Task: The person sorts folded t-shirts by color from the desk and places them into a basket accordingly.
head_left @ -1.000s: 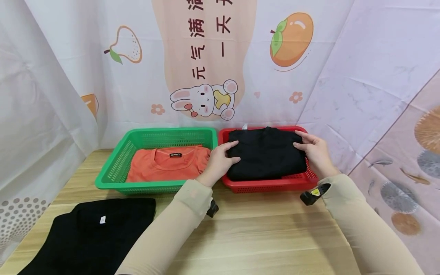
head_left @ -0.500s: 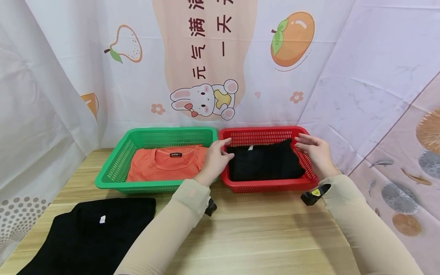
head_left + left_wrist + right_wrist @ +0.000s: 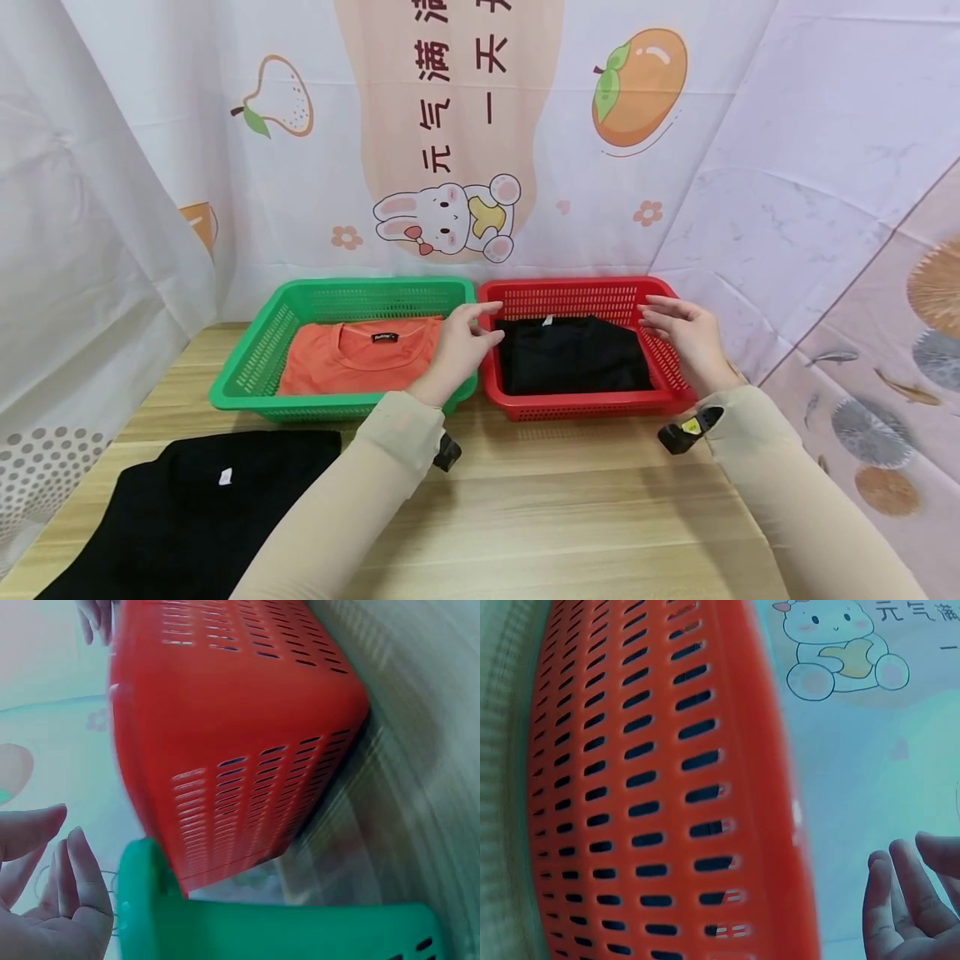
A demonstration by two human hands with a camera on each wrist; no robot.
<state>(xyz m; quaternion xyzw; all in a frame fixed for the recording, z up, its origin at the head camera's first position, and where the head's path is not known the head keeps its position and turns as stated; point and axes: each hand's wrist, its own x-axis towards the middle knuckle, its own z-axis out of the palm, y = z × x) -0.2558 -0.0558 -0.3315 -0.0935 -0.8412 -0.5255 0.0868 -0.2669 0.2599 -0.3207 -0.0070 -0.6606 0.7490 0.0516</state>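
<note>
A folded black garment (image 3: 573,358) with a small white tag lies inside the red basket (image 3: 592,405). My left hand (image 3: 459,346) hovers over the place where the two basket rims meet, its fingers loosely bent with nothing between them. Over the right end of the red basket is my right hand (image 3: 686,337), fingers relaxed and apart from the garment. The left wrist view shows the left hand (image 3: 52,892) beside the rims, holding nothing. In the right wrist view the right hand (image 3: 919,904) is likewise bare, beyond the rim.
A green basket (image 3: 315,404) holding a folded orange shirt (image 3: 375,358) stands left of the red one. Another black garment (image 3: 195,508) lies on the wooden table (image 3: 540,517) at the front left. A printed curtain (image 3: 577,233) hangs close behind the baskets.
Both hands have let go of the black garment, which has dropped and settled lower in the red basket. The left hand has drawn away to the left; the right hand has barely moved.
</note>
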